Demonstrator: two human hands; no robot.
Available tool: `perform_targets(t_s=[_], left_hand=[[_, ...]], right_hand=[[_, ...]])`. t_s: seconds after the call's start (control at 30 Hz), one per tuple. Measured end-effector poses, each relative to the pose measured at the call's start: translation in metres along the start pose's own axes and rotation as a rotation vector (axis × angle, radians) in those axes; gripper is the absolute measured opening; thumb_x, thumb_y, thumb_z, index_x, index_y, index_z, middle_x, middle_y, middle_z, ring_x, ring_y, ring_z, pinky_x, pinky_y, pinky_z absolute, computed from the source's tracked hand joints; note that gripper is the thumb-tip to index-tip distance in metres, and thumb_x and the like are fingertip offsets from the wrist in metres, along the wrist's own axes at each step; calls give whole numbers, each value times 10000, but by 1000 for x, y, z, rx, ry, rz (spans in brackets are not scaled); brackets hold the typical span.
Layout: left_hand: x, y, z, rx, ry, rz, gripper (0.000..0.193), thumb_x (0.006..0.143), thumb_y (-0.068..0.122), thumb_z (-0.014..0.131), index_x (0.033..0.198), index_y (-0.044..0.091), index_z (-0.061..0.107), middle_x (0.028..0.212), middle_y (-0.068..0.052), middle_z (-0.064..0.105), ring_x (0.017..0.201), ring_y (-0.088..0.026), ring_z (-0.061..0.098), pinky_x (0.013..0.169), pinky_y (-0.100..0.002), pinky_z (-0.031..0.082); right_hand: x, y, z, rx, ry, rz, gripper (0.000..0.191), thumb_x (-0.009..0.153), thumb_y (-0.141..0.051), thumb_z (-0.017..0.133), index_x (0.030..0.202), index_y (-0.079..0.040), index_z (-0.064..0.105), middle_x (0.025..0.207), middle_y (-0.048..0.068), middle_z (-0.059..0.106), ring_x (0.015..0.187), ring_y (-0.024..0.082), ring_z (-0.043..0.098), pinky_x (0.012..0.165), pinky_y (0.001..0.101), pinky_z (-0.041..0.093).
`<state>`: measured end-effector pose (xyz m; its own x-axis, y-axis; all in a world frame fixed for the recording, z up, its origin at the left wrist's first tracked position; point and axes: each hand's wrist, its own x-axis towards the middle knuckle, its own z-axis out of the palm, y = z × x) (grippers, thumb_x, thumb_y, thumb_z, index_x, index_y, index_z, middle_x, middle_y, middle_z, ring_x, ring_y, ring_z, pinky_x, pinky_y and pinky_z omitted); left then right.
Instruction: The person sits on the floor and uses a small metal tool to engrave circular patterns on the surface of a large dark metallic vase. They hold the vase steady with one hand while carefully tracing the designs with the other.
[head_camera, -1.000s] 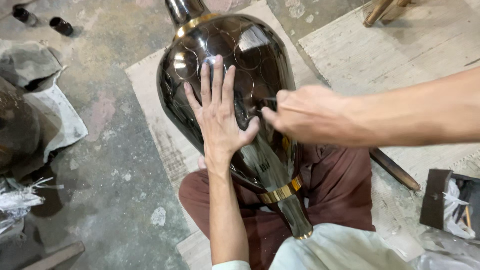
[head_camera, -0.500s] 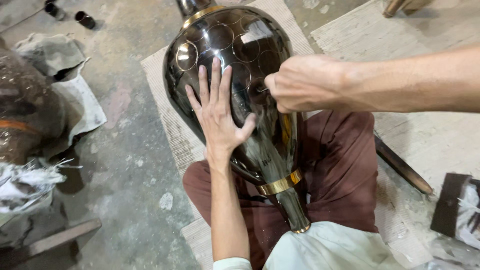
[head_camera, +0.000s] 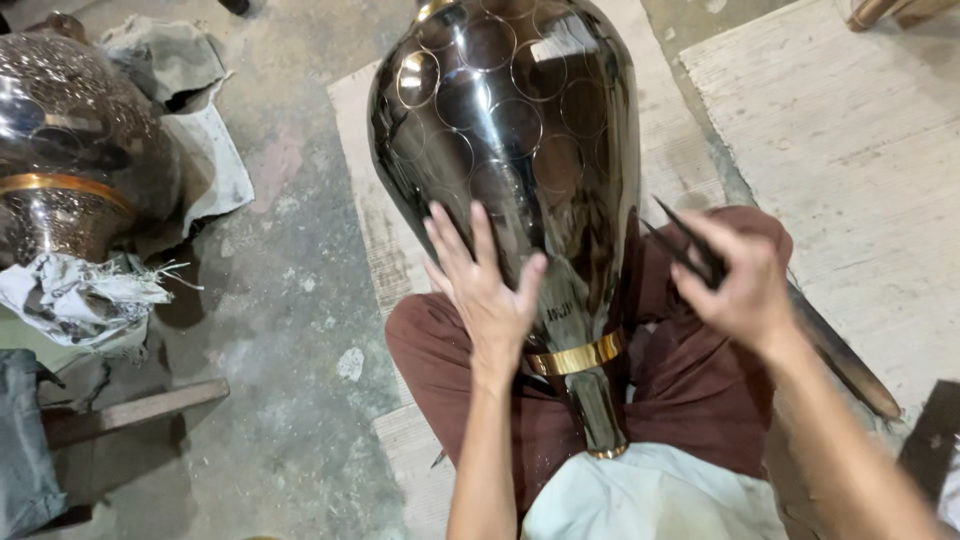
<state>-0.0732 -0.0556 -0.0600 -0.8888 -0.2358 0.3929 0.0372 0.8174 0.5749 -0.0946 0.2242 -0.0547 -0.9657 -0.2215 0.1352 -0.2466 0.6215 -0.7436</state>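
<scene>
A large glossy black metal vase (head_camera: 520, 140) with scribed circles and a gold band near its neck lies across my lap, neck toward me. My left hand (head_camera: 485, 285) rests flat on the lower left of its body, fingers spread. My right hand (head_camera: 735, 280) is lifted off the vase to its right and grips a thin dark pointed tool (head_camera: 685, 243), its two tips pointing up and left. My brown trousers and a white cloth (head_camera: 650, 495) lie beneath the vase's neck.
A second dark engraved vase (head_camera: 70, 150) with a gold band stands at the left among crumpled cloths (head_camera: 80, 295). A wooden batten (head_camera: 130, 410) lies on the concrete floor at lower left. Woven mats (head_camera: 850, 150) cover the floor to the right.
My right hand has drawn back from the vase's surface to the right and down, the tool now visible. My left hand slid lower toward the neck. The view moved closer.
</scene>
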Motion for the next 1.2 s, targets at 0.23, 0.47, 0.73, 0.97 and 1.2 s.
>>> perform_targets(t_s=[0.23,0.47,0.73,0.97,1.2], left_hand=[[-47,44,39,187,-91,498,783,951,423,784,1592,297,353,1775,-28,71,1644,-292,-11,1282,-722,-68],[-31,40,33,190,-114,389,857,882,546,777,1597,286,382,1750,-22,113,1620,-211,76,1279,-649,-25],[2,15,5,44,-70,118,922,811,677,726,1577,269,416,1728,-97,192,1618,-324,149,1249,-724,18],[-6,11,16,-27,46,190,570,853,525,801,1386,411,634,1729,-75,283,1637,-317,215,1302,-705,14],[0,-5,10,-46,-19,234,757,805,591,804,1471,346,540,1700,-97,227,1591,-337,193,1240,-753,33]], right_hand=[[-84,59,77,180,150,222,550,855,-172,784,1353,11,639,992,114,742,865,151,678,801,295,541],[-73,74,80,256,110,236,517,884,-182,746,1342,26,626,991,117,760,870,136,702,805,296,544],[-63,64,72,680,37,529,392,1024,-272,643,1323,-26,707,758,58,682,503,51,482,448,219,366],[-30,-42,-12,9,11,271,608,817,-129,809,1386,-55,608,798,27,719,473,79,602,434,251,473],[-2,-111,-34,-36,108,97,582,799,-83,862,1298,-33,567,844,25,729,736,78,659,662,260,532]])
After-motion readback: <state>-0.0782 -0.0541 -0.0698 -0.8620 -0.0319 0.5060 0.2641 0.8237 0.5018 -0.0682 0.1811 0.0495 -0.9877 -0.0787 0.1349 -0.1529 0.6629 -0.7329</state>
